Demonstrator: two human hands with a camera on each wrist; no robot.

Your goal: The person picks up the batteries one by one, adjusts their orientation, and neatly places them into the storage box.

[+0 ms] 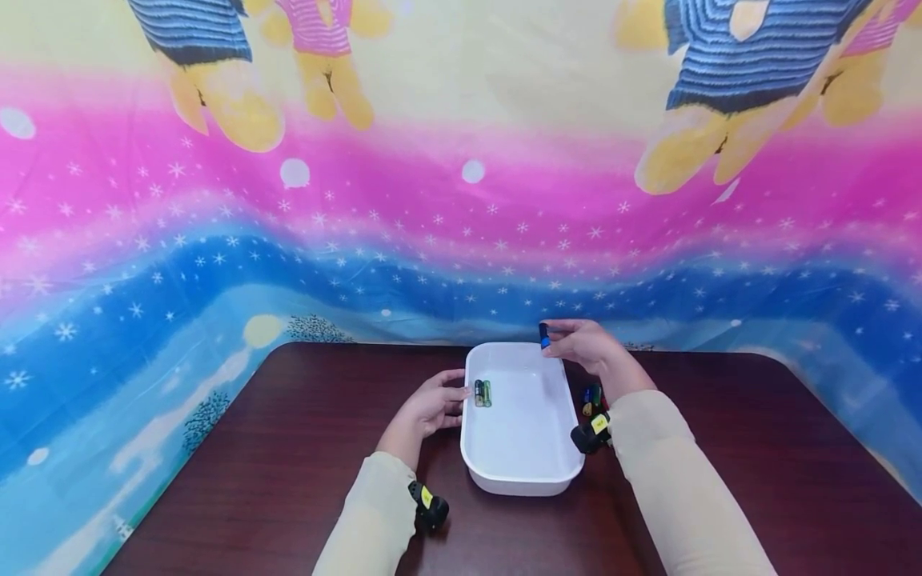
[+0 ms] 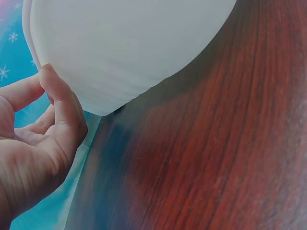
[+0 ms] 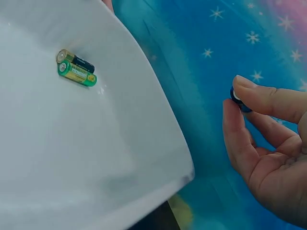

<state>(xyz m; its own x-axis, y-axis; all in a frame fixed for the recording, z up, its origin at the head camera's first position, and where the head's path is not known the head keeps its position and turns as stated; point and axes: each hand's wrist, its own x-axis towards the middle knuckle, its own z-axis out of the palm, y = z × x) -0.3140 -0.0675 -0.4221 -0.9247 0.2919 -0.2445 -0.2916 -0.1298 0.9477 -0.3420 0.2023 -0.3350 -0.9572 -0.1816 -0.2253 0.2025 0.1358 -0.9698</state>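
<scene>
A white tray (image 1: 522,485) stands on the dark table. My left hand (image 1: 435,404) grips its left rim, seen also in the left wrist view, where the tray's outer wall (image 2: 129,48) fills the top. Above the tray's far right corner, my right hand (image 1: 591,346) pinches a dark blue battery (image 1: 544,336) between thumb and fingertips. Fingers partly cover this battery (image 3: 239,99) in the right wrist view. Inside the tray, near its left wall, a black-and-gold battery (image 3: 76,61) and a green battery (image 3: 76,74) lie side by side.
Right of the tray, more batteries (image 1: 591,398) lie on the table, partly hidden by the right wrist camera (image 1: 591,434). Wood-grain tabletop (image 1: 317,472) extends to both sides. A patterned cloth (image 1: 403,200) hangs behind the table's far edge.
</scene>
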